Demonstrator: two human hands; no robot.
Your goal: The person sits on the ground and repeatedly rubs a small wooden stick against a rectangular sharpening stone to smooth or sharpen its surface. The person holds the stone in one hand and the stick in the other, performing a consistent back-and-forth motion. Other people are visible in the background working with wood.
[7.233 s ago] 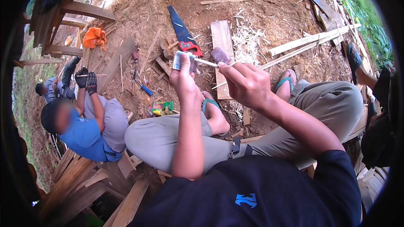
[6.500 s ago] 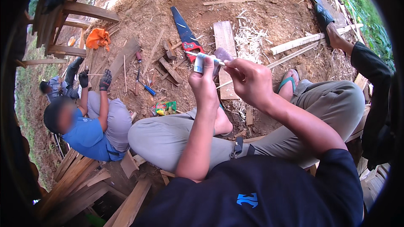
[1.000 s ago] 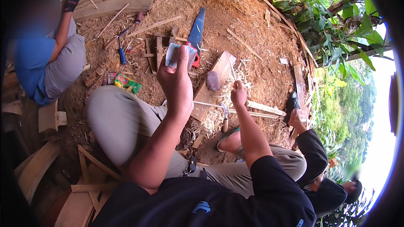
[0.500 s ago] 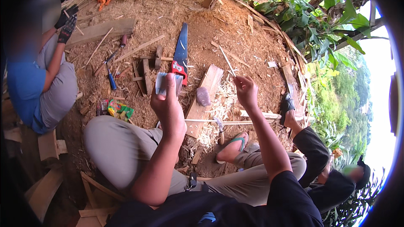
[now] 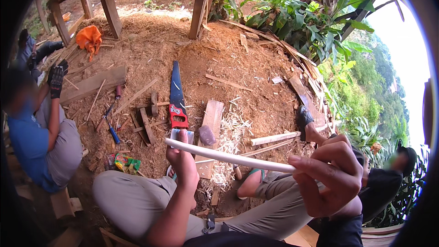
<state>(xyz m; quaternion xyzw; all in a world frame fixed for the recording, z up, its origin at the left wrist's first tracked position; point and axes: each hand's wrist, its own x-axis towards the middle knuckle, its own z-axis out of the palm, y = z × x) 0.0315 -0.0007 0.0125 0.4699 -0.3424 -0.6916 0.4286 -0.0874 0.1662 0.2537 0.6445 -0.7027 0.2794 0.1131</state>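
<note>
Where the ground (image 5: 265, 98) spread out under pale shavings (image 5: 233, 130), a co-worker (image 5: 29, 139) in blue sat at the left with knees drawn up. A board (image 5: 212, 113) lay beyond the hands, and left of it a saw (image 5: 177, 93), red handle toward the viewer. The right hand (image 5: 336, 174) held the stick (image 5: 233, 158) at its right end, pinched between thumb and bent fingers, while the rest ran leftward clear of those fingers. The left hand (image 5: 184, 163) held a whitish sheet, its thumb upright over it. The stick's left end crossed the view of that thumb, though contact was hard to judge. A purple stone (image 5: 207, 135) rested on the board; the sheet (image 5: 174, 133) showed just above the stick's left end.
</note>
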